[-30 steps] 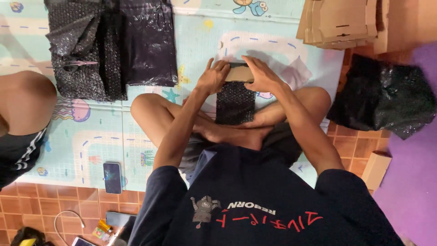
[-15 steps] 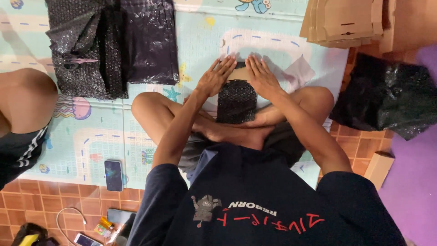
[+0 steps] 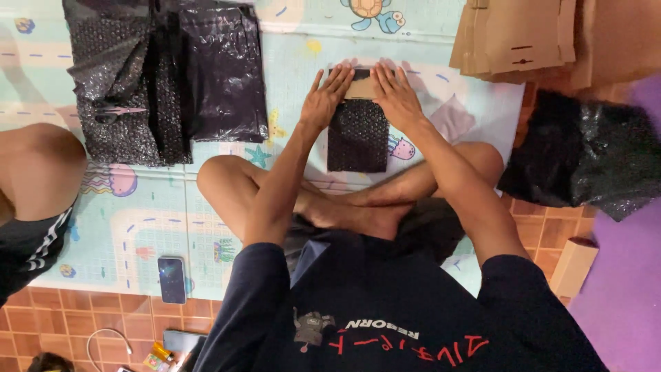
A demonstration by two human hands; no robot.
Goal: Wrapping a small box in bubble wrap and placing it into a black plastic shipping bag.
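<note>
A strip of black bubble wrap (image 3: 357, 138) lies on the play mat (image 3: 138, 227) in front of my crossed legs. At its far end sits a small brown cardboard box (image 3: 360, 87), partly wrapped. My left hand (image 3: 325, 98) lies flat with fingers stretched along the box's left side. On the box's right side my right hand (image 3: 394, 95) lies flat the same way. Both hands press on the box and the wrap's far end, hiding its edges.
A pile of black bubble-wrap sheets (image 3: 165, 76) lies at the far left. Flat cardboard boxes (image 3: 523, 34) are stacked at the far right, above a black plastic bag (image 3: 585, 158). Another person's knee (image 3: 34, 165) is at the left. A phone (image 3: 172, 279) lies on the mat.
My fingers have gone from curled around the box to stretched flat beside it. Both hands have slid a little further away from me along the wrap.
</note>
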